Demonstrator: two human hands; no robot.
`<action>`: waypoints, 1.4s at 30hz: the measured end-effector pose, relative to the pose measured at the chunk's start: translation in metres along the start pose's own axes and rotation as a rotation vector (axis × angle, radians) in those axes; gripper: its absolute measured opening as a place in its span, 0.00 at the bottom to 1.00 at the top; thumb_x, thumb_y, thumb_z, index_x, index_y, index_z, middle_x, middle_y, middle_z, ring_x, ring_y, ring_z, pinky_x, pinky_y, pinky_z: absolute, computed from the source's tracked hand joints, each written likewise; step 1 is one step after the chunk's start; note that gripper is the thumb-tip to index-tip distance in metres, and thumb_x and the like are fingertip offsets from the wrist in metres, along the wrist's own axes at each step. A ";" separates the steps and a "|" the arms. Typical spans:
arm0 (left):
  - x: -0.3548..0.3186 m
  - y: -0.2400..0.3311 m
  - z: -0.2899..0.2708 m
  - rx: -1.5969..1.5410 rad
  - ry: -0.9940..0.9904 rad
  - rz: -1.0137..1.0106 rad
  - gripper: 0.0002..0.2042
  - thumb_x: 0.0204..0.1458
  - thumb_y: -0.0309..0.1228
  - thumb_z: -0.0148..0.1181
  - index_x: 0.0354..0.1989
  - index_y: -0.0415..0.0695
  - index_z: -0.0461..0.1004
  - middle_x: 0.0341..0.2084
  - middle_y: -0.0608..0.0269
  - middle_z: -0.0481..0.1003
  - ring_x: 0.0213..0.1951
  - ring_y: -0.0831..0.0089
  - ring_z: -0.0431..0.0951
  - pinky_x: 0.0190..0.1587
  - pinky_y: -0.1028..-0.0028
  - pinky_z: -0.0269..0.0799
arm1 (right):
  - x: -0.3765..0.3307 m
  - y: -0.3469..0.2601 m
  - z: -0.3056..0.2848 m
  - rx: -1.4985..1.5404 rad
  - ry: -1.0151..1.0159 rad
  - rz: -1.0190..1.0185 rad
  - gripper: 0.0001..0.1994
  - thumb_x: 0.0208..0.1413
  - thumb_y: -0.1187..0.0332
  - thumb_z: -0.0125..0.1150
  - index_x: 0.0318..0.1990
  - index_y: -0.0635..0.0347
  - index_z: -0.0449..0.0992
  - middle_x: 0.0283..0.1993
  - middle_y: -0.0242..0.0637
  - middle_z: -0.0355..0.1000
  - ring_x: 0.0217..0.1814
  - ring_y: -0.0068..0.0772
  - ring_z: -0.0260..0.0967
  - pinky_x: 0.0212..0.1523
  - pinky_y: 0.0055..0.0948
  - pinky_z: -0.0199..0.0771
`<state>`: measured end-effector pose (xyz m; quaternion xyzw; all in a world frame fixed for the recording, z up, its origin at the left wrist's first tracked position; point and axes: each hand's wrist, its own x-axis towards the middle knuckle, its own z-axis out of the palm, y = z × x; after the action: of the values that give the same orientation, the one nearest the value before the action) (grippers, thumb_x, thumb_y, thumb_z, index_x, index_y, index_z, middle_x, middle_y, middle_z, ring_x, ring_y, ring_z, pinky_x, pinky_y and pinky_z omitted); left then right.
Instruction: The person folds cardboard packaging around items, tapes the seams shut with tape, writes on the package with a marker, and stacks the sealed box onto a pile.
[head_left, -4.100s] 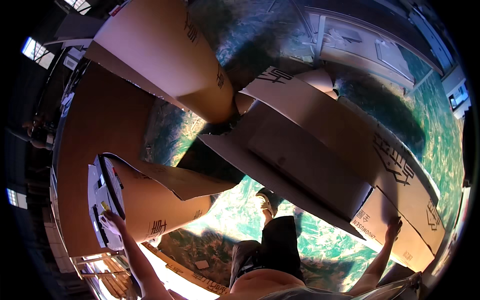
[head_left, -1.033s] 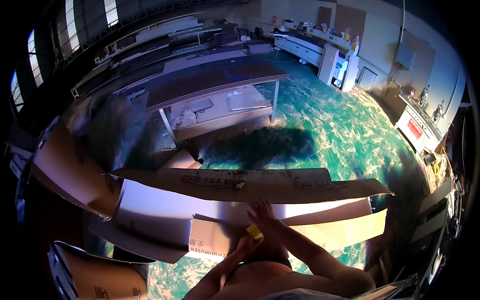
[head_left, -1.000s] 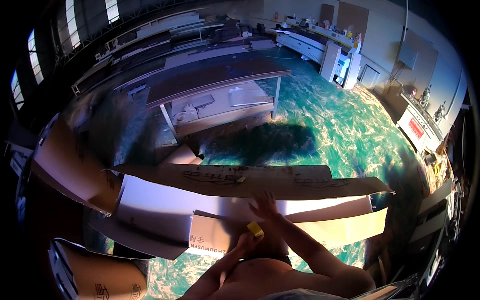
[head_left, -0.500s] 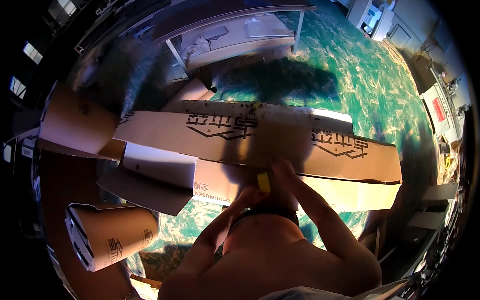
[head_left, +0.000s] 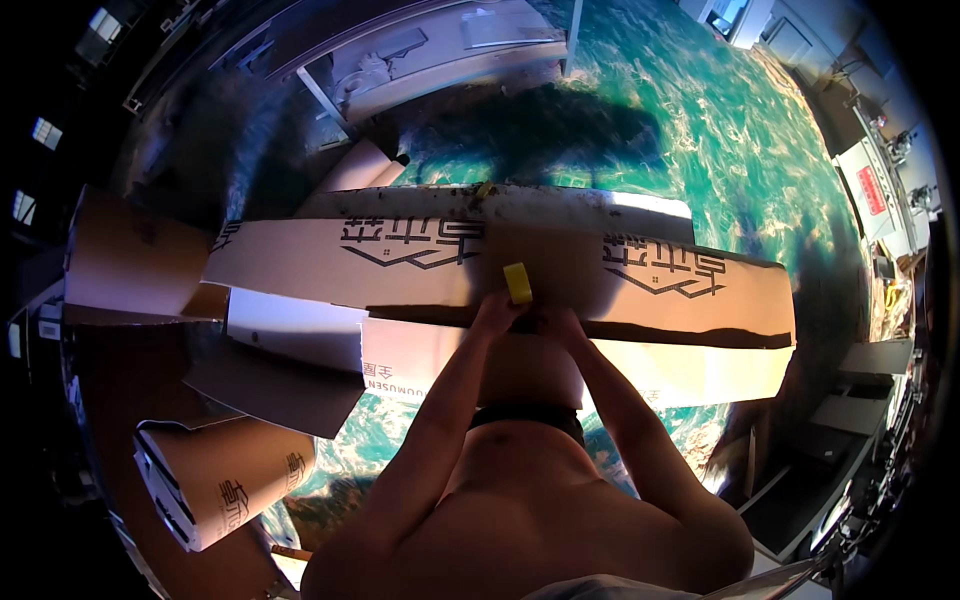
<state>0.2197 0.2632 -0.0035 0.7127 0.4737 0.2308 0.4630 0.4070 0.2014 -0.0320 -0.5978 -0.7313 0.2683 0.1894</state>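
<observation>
A long cardboard box [head_left: 690,370] lies across in front of me, its printed top flap [head_left: 420,270] running the whole length. A dark gap shows along the seam between flap and near side. My left hand [head_left: 497,314] is closed around a yellow roll of tape [head_left: 517,284], held over the seam at the middle of the box. Close beside it, my right hand [head_left: 560,325] is at the flap's near edge with its fingers curled. Shadow hides what those fingertips grip, if anything.
A rolled cardboard piece [head_left: 235,475] stands at the lower left, and a bent sheet [head_left: 140,255] at the far left. Behind the box is a whitish, stained slab [head_left: 590,203]. A workbench [head_left: 450,75] stands beyond on the green patterned floor [head_left: 700,130].
Both hands have come together at the seam; the left moved forward with the tape roll. The gap under the flap looks wider, and the view has shifted slightly.
</observation>
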 end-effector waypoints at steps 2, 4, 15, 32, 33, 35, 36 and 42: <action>0.006 -0.011 0.007 0.132 -0.052 0.160 0.15 0.50 0.38 0.64 0.44 0.44 0.78 0.41 0.49 0.78 0.44 0.49 0.78 0.47 0.58 0.74 | 0.024 0.017 -0.022 0.080 -0.053 0.255 0.21 0.57 0.56 0.55 0.54 0.56 0.74 0.48 0.48 0.75 0.51 0.54 0.73 0.52 0.46 0.73; 0.003 -0.010 0.020 0.246 -0.107 0.133 0.16 0.51 0.37 0.63 0.46 0.44 0.77 0.42 0.48 0.77 0.46 0.48 0.77 0.48 0.57 0.74 | 0.035 0.020 -0.037 0.015 0.111 0.266 0.19 0.57 0.55 0.55 0.52 0.55 0.76 0.45 0.49 0.76 0.48 0.54 0.74 0.50 0.45 0.74; -0.014 -0.023 0.020 0.523 -0.131 0.128 0.20 0.55 0.35 0.54 0.54 0.39 0.69 0.47 0.41 0.73 0.51 0.47 0.74 0.52 0.55 0.72 | 0.135 -0.056 -0.015 -0.347 -0.578 0.006 0.17 0.52 0.59 0.52 0.42 0.56 0.82 0.45 0.44 0.78 0.49 0.46 0.76 0.49 0.44 0.75; -0.010 -0.026 0.026 0.437 -0.073 -0.032 0.20 0.58 0.33 0.44 0.59 0.40 0.64 0.55 0.39 0.68 0.57 0.45 0.69 0.58 0.54 0.68 | 0.120 -0.060 -0.019 -0.388 -0.441 0.112 0.15 0.51 0.58 0.54 0.37 0.54 0.84 0.41 0.39 0.80 0.46 0.43 0.78 0.44 0.44 0.78; -0.011 -0.032 0.024 0.440 -0.062 -0.039 0.20 0.58 0.33 0.44 0.59 0.40 0.64 0.55 0.39 0.68 0.57 0.45 0.69 0.58 0.54 0.68 | 0.118 -0.070 -0.023 -0.421 -0.381 0.075 0.14 0.51 0.58 0.54 0.36 0.54 0.84 0.40 0.40 0.80 0.45 0.43 0.78 0.43 0.44 0.78; -0.009 -0.045 0.022 0.535 -0.037 0.113 0.19 0.58 0.35 0.48 0.57 0.42 0.67 0.52 0.41 0.71 0.55 0.45 0.70 0.56 0.54 0.69 | 0.120 -0.079 -0.029 -0.461 -0.308 0.036 0.14 0.51 0.58 0.54 0.35 0.54 0.84 0.39 0.41 0.80 0.44 0.44 0.78 0.43 0.44 0.78; -0.006 -0.039 0.027 0.529 -0.048 0.128 0.19 0.58 0.35 0.48 0.57 0.42 0.67 0.52 0.41 0.71 0.55 0.45 0.70 0.56 0.54 0.69 | 0.118 -0.069 -0.028 -0.429 -0.238 0.056 0.14 0.51 0.58 0.54 0.35 0.54 0.83 0.38 0.41 0.79 0.43 0.45 0.78 0.43 0.45 0.78; 0.012 -0.062 0.025 0.336 -0.091 0.073 0.18 0.57 0.43 0.55 0.50 0.45 0.73 0.46 0.46 0.75 0.51 0.48 0.74 0.52 0.53 0.70 | 0.113 -0.077 -0.029 -0.316 0.010 -0.019 0.14 0.48 0.60 0.55 0.38 0.55 0.81 0.40 0.45 0.77 0.45 0.49 0.76 0.43 0.49 0.75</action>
<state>0.2156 0.2702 -0.0713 0.8065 0.4578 0.1326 0.3499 0.3408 0.3055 0.0330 -0.6145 -0.7691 0.1450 0.0995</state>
